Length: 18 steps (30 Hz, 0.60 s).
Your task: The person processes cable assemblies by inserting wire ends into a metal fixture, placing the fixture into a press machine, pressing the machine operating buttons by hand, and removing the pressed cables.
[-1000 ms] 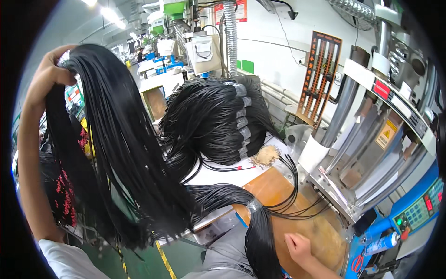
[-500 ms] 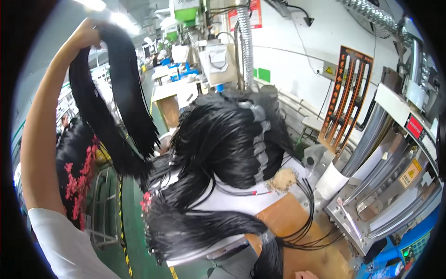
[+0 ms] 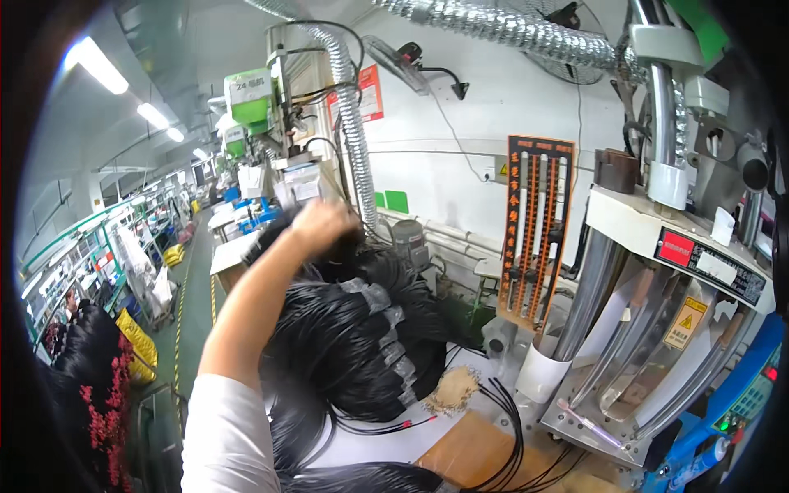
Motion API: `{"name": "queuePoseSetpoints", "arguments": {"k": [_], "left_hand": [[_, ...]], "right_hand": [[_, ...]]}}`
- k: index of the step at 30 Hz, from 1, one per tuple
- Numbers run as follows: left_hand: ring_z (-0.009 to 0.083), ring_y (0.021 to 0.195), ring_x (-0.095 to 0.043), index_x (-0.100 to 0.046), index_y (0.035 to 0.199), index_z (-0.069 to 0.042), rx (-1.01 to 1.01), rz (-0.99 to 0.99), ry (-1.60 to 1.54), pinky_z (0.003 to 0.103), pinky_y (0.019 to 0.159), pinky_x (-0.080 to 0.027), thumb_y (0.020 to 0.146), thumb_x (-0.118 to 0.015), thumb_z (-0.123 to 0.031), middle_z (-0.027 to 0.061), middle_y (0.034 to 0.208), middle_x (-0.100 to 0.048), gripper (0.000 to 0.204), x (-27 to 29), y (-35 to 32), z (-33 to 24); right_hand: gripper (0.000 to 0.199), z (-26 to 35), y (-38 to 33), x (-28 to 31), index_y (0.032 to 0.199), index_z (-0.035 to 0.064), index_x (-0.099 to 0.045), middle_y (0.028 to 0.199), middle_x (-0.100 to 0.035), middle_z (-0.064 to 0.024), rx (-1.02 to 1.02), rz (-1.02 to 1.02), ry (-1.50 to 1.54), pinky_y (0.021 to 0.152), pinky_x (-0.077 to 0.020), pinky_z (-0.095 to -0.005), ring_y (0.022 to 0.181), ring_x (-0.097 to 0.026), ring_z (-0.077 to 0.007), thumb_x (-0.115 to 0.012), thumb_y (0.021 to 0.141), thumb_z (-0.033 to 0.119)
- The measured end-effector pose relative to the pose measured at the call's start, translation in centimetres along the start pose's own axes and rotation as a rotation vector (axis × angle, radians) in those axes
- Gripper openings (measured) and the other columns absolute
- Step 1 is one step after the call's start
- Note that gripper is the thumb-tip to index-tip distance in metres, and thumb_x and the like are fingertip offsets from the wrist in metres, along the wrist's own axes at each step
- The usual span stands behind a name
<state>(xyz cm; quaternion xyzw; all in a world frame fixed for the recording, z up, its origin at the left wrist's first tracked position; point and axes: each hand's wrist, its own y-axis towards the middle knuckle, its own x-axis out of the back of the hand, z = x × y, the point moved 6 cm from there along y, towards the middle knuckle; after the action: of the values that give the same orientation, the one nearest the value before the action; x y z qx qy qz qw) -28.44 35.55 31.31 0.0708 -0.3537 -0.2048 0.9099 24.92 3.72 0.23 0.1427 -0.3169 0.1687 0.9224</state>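
Note:
My left hand (image 3: 325, 227) is stretched forward over the far side of a large heap of black wires (image 3: 337, 345). Its fingers are closed round a bundle of black wires (image 3: 275, 237), partly hidden behind the hand and forearm. Clear plastic wrapping (image 3: 386, 337) runs in a row across the heap, binding its bundles. Nearer, another bundle of black wires (image 3: 370, 478) lies along the lower edge, with loose wire ends (image 3: 511, 427) trailing right. My right hand is out of view.
A machine (image 3: 682, 271) with metal columns stands at the right, beside a blue control panel (image 3: 744, 403). A small tan pile (image 3: 454, 389) lies on the white table surface (image 3: 374, 444) near a brown board (image 3: 460, 448). Red-tipped black bundles (image 3: 103, 411) hang at the left.
My left hand has swung from the upper left to the right and down, carrying the wire bundle over the heap. The view has turned; my right hand's edge has left it.

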Motion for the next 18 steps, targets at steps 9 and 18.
{"name": "queuePoseSetpoints", "arguments": {"k": [9, 18], "left_hand": [[0.0425, 0.100, -0.068, -0.057, 0.126, -0.012, 0.314, 0.032, -0.553, 0.051, 0.082, -0.055, 0.074, -0.068, -0.005, 0.0202, 0.099, -0.071, 0.053, -4.3, -2.4, -2.3], [0.0416, 0.106, -0.061, -0.053, 0.135, -0.014, 0.432, -0.208, -0.736, 0.049, 0.096, -0.047, 0.084, -0.065, -0.030, 0.0227, 0.110, -0.061, 0.055, -0.1, -6.0, -6.6]], "right_hand": [[0.010, 0.0, 1.2, 0.1, 0.081, 0.0028, -0.069, 0.075, -0.064, -0.0171, 0.050, 0.008, -0.026, 0.059, -0.0497, -0.0463, 0.064, -0.063, -0.0385, -0.070, 0.085, 0.012], [0.006, 1.0, 1.5, -1.0, 0.084, 0.0042, -0.069, 0.075, -0.062, -0.0160, 0.081, 0.088, -0.070, 0.060, -0.0501, -0.0447, 0.065, -0.062, -0.0369, -0.069, 0.087, 0.010]]}}
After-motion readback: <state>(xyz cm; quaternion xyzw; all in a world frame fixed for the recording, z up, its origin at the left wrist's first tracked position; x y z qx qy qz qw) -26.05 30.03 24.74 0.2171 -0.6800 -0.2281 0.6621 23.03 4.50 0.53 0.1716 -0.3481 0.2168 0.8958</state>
